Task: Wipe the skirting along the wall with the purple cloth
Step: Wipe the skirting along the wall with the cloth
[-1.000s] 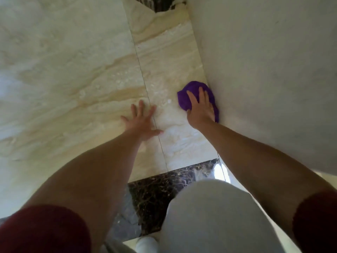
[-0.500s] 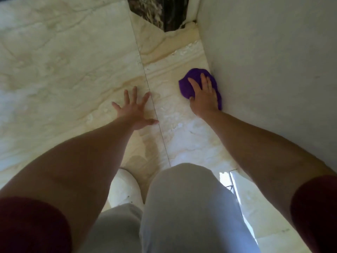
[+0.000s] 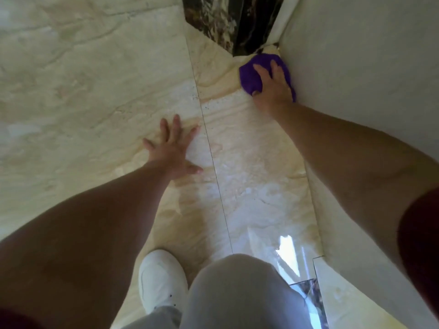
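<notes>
The purple cloth (image 3: 249, 74) is bunched at the foot of the white wall (image 3: 356, 67), close to the far corner. My right hand (image 3: 273, 87) lies flat on top of it, fingers spread, pressing it against the cream skirting (image 3: 313, 205) where wall meets floor. My left hand (image 3: 172, 148) rests palm down on the beige marble floor (image 3: 83, 103), fingers apart, holding nothing. Most of the skirting beside the cloth is hidden by my right forearm.
A dark marble strip (image 3: 221, 20) runs across the floor just beyond the cloth, at the corner. My white shoe (image 3: 161, 279) and grey-trousered knee (image 3: 240, 290) are below. A dark tile inset (image 3: 308, 290) shows near the wall at bottom right.
My right hand has slid the cloth forward along the wall base to the far corner. My body and view moved forward, and my left hand shifted along the floor.
</notes>
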`<state>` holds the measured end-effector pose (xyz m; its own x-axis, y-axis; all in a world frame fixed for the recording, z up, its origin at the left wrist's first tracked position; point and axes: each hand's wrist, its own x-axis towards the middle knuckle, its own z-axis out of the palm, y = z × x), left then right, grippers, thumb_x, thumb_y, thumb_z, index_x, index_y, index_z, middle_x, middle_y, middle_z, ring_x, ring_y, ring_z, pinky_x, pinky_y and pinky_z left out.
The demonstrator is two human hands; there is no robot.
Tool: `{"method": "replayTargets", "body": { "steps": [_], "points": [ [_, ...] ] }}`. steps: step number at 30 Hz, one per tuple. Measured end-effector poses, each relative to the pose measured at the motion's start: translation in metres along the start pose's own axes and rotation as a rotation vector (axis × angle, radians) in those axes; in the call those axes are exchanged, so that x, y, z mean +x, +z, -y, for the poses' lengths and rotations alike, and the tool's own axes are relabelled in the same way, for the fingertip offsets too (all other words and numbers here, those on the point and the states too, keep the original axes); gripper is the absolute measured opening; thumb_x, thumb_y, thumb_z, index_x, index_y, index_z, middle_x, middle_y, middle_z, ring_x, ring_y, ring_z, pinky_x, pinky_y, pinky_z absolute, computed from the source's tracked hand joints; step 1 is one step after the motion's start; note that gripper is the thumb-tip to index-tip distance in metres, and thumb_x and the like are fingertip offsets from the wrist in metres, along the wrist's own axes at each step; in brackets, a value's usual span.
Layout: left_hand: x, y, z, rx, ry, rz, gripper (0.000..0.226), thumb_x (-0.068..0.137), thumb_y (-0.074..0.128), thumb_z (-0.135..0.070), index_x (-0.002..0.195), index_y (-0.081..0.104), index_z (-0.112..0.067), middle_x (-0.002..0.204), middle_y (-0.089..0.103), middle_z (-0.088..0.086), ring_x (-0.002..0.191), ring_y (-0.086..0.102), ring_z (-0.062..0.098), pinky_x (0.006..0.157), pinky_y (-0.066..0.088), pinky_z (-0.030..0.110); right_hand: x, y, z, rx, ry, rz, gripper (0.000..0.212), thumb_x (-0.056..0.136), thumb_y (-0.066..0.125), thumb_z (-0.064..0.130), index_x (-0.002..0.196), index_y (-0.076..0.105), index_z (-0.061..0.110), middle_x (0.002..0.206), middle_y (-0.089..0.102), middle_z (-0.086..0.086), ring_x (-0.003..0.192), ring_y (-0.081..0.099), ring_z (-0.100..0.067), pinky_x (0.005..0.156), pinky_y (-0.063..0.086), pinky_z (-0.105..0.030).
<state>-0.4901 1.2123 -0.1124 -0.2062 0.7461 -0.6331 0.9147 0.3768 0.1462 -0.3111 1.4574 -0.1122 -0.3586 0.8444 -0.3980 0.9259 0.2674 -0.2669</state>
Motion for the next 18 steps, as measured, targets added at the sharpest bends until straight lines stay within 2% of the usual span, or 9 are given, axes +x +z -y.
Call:
{"method": "replayTargets", "body": {
  "steps": [3,5,9,14,18],
  "points": [
    [0.004,-0.012,0.018,0.019,0.051,-0.043,0.119,0.063,0.07,-0.074,0.152,-0.005,-0.051,0.164,-0.026,-0.008,0.15,-0.025,0.031,0.106,0.008,0.082,0.027,-0.015,0.012,-0.008,0.031,0.039,0.074,0.093,0.054,0.031,0.156,0.016,0.04,0.17,-0.005,-0.005,0.156,0.0,-0.028,0.123,0.02,-0.048],
    [0.009,-0.025,0.047,0.009,0.005,-0.072,0.121,0.06,0.069,-0.078,0.152,-0.004,-0.05,0.165,-0.019,-0.014,0.151,-0.022,0.03,0.106,0.006,0.082,0.038,-0.023,0.014,-0.014,0.04,0.049,0.074,0.09,0.057,0.03,0.155,0.021,0.04,0.17,0.0,-0.006,0.156,0.004,-0.028,0.122,0.022,-0.05],
    [0.013,-0.031,0.082,-0.116,-0.198,-0.05,0.132,0.05,0.067,-0.086,0.148,-0.014,-0.053,0.162,-0.031,-0.004,0.148,-0.029,0.03,0.103,0.006,0.084,0.034,-0.021,0.008,-0.019,0.001,0.014,0.072,0.091,0.058,0.031,0.154,0.025,0.038,0.169,0.004,-0.008,0.156,0.008,-0.029,0.122,0.024,-0.048],
    [0.011,-0.038,0.076,-0.133,-0.191,0.004,0.133,0.053,0.07,-0.083,0.149,-0.017,-0.052,0.16,-0.036,-0.003,0.146,-0.033,0.031,0.103,0.008,0.085,0.004,0.005,0.031,-0.04,-0.113,0.02,0.074,0.092,0.059,0.025,0.155,0.023,0.037,0.169,0.002,-0.01,0.149,0.026,-0.038,0.117,0.035,-0.043],
    [0.012,-0.04,0.076,-0.136,-0.2,0.011,0.134,0.054,0.072,-0.081,0.149,-0.018,-0.051,0.159,-0.038,-0.002,0.146,-0.033,0.031,0.103,0.01,0.084,0.006,0.02,0.084,-0.081,-0.289,0.036,0.074,0.092,0.06,0.019,0.155,0.024,0.036,0.169,0.004,-0.008,0.153,0.019,-0.033,0.115,0.037,-0.048]
  ]
}}
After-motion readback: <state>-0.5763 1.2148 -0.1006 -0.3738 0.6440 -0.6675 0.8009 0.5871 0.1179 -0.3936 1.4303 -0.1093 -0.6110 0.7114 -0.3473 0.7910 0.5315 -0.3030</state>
